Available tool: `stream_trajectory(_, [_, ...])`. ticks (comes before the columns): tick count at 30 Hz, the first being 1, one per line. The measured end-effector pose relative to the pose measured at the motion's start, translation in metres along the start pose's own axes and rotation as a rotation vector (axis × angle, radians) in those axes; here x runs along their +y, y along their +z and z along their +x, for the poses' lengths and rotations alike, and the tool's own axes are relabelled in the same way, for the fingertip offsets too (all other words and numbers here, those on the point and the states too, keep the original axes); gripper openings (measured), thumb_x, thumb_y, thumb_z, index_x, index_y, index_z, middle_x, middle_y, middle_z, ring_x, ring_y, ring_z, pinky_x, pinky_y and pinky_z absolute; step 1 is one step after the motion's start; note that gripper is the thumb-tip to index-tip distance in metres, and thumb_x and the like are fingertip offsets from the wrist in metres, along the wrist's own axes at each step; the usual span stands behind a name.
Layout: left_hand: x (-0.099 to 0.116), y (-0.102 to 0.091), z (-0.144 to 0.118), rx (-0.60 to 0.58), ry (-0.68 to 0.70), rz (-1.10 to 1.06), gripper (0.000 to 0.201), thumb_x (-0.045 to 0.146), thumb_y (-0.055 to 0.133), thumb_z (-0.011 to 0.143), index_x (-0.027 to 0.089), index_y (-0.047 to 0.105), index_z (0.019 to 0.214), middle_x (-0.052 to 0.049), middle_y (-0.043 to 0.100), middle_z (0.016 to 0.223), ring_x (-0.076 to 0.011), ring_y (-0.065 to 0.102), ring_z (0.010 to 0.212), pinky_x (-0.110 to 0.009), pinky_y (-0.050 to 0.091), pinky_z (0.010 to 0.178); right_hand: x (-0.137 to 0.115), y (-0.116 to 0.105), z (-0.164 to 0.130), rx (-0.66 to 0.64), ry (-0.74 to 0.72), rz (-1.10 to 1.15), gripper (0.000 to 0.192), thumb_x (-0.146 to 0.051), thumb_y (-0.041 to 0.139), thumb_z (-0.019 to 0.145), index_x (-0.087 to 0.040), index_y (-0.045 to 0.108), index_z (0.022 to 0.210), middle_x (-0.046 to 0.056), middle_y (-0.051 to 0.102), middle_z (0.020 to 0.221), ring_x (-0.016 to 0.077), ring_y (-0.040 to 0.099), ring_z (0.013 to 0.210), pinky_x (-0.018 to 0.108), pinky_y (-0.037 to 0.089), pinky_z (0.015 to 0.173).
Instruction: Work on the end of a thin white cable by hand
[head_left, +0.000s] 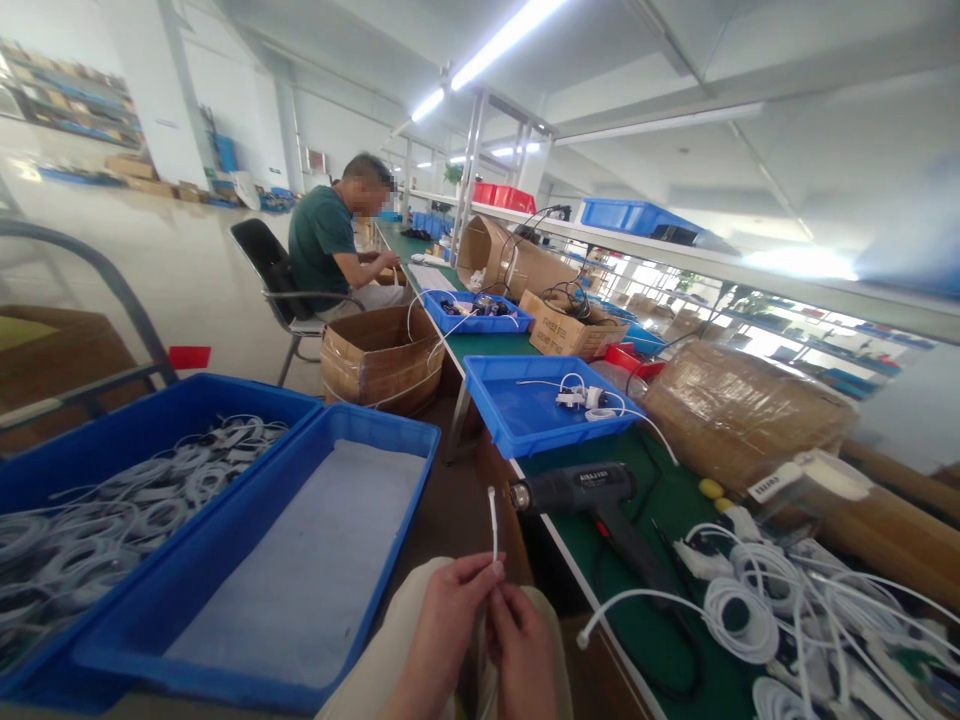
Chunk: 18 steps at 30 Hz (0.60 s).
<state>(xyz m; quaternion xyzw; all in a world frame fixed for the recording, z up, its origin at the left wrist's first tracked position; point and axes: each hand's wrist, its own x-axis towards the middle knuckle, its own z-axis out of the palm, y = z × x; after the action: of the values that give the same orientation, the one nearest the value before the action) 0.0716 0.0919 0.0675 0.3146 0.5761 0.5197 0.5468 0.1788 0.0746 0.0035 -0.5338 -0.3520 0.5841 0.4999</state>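
Note:
Above my lap, my left hand (454, 615) pinches a thin white cable (494, 525) between thumb and fingertips. The cable's free end points upward and has a slightly thicker white tip. Close against it, my right hand (519, 640) is closed, its thumb and fingers pressed together on the lower stretch of the same cable, which is mostly hidden by the hands. To the right, a black heat gun (581, 490) lies on the green bench top with its nozzle towards my hands. Coiled white cables (750, 610) are heaped on the bench at the lower right.
A blue tray (480, 410) holding a few white cables and plugs overhangs the bench edge. At left stand a blue bin lined with white sheet (300, 560) and another blue bin (247, 395) full of coiled cables. A person (326, 235) sits farther along, beyond an open carton (382, 360).

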Motion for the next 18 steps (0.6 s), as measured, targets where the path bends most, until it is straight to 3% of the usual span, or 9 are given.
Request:
stream_trajectory(6, [-0.008,-0.004,0.004,-0.019,0.022,-0.017,0.031,0.036,0.080,0.069,0.017,0.090,0.092,-0.011,0.085,0.095,-0.0320,0.074,0.098,-0.033,0.056,0.090,0.005,0.001,0.001,0.003,0.013,-0.052,0.061,-0.075,0.081,0.073,-0.015,0.080,0.087,0.001,0.059,0.066,0.0161,0.045,0.060,0.027,0.035,0.055])
stream_trajectory(10, [-0.016,-0.009,0.007,-0.031,0.050,0.032,0.032,0.037,0.079,0.072,0.017,0.091,0.094,-0.011,0.085,0.094,-0.0322,0.074,0.097,-0.033,0.055,0.090,0.006,0.007,-0.003,0.085,-0.049,-0.057,0.057,-0.072,0.079,0.076,-0.015,0.079,0.083,-0.002,0.052,0.059,0.0138,0.039,0.055,0.026,0.027,0.051])
stream_trajectory(13, [-0.021,-0.011,0.007,-0.044,0.053,0.030,0.034,0.039,0.079,0.073,0.017,0.090,0.097,-0.011,0.085,0.094,-0.0322,0.074,0.098,-0.033,0.054,0.090,0.009,0.010,-0.004,0.131,-0.127,-0.097,0.053,-0.069,0.078,0.078,-0.016,0.079,0.079,0.001,0.059,0.061,0.0160,0.047,0.058,0.027,0.033,0.055])
stream_trajectory(18, [-0.024,-0.012,0.007,-0.050,0.020,0.011,0.034,0.039,0.081,0.072,0.017,0.090,0.097,-0.010,0.085,0.093,-0.0324,0.073,0.098,-0.032,0.055,0.087,0.013,0.010,-0.004,0.149,-0.135,-0.149,0.058,-0.075,0.075,0.076,-0.018,0.080,0.078,0.005,0.066,0.063,0.0209,0.057,0.059,0.029,0.039,0.056])
